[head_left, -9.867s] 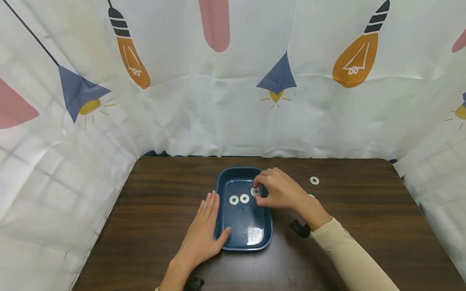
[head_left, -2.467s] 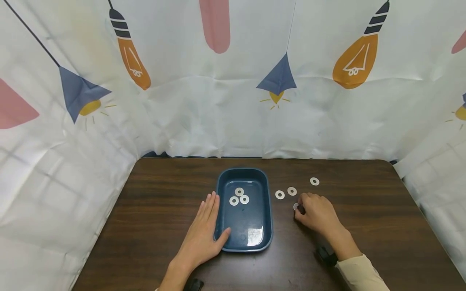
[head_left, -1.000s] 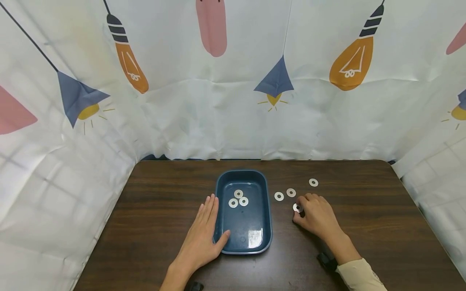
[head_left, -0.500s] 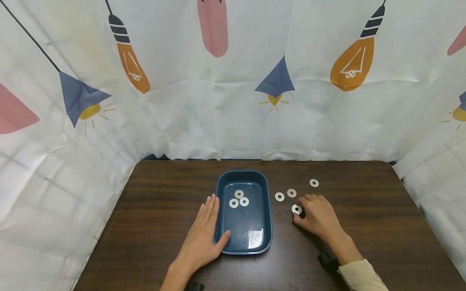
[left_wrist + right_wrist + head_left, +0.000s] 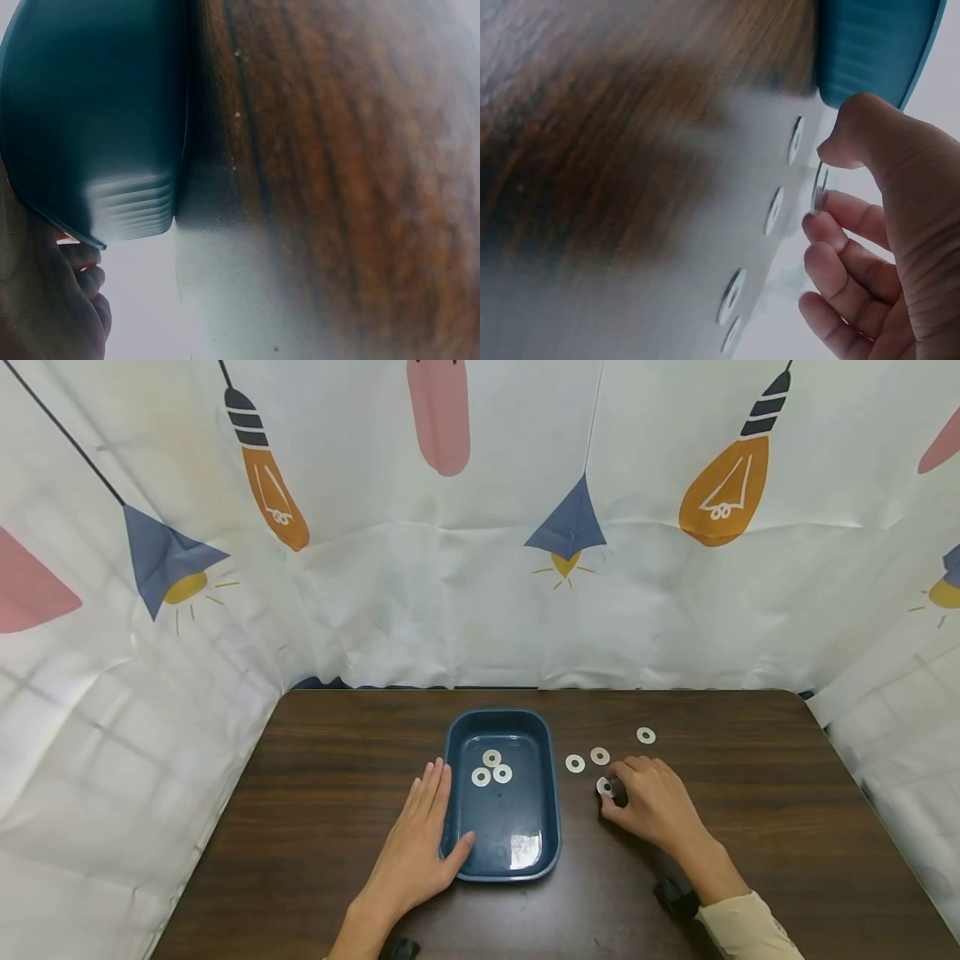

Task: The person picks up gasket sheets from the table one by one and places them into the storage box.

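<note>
My left hand (image 5: 415,835) lies with straight fingers along the left rim of a blue tray (image 5: 517,818), thumb over the edge. Three flat metal washers (image 5: 491,758) sit close together inside the tray. To its right, my right hand (image 5: 656,802) pinches another washer (image 5: 605,787) between thumb and fingertips; the right wrist view shows this washer (image 5: 819,186) nearly edge-on. Beyond that hand, loose washers (image 5: 575,763) lie flat on the table. The right wrist view also has a table washer (image 5: 731,334) that the hand seems to hide from the head view.
The dark wood table (image 5: 337,777) ends at a white curtain (image 5: 480,602) printed with lamps and bulbs, which also hangs at both sides. Farthest back on the right lies one washer (image 5: 646,735). A black wrist strap (image 5: 675,897) sits below the right hand.
The right hand has left the tray, where its earlier washer now lies behind the other two. It pinches a new washer, shifted slightly left in the last half second. The left hand stays put.
</note>
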`<control>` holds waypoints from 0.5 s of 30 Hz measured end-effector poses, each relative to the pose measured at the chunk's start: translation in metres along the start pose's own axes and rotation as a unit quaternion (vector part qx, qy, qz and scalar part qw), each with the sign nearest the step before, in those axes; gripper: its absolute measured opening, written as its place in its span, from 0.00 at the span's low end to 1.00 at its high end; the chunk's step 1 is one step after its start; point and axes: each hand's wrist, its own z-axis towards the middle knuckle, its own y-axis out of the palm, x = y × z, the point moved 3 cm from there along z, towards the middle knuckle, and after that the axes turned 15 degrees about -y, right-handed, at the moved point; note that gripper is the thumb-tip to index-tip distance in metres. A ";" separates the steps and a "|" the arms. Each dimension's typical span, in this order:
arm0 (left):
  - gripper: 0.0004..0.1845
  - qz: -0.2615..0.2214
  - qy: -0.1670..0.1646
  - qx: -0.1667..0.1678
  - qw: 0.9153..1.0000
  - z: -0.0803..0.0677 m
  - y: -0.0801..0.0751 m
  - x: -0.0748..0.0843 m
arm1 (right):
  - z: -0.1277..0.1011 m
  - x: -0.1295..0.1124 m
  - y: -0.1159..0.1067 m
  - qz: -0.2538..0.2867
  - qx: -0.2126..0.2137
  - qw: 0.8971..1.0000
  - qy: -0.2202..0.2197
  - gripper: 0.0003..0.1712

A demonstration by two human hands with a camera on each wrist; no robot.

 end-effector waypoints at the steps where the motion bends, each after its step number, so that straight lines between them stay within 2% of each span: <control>1: 0.53 0.001 0.001 0.002 1.000 0.000 0.000 0.000 | 0.000 0.000 -0.001 0.003 0.003 1.000 -0.001 0.14; 8: 0.53 0.000 0.000 -0.006 1.000 0.000 0.000 0.000 | 0.002 -0.002 -0.006 0.013 0.016 1.000 -0.009 0.13; 15: 0.53 -0.001 -0.022 -0.040 0.999 0.001 0.000 0.000 | 0.004 -0.004 -0.012 0.013 0.016 1.000 -0.019 0.13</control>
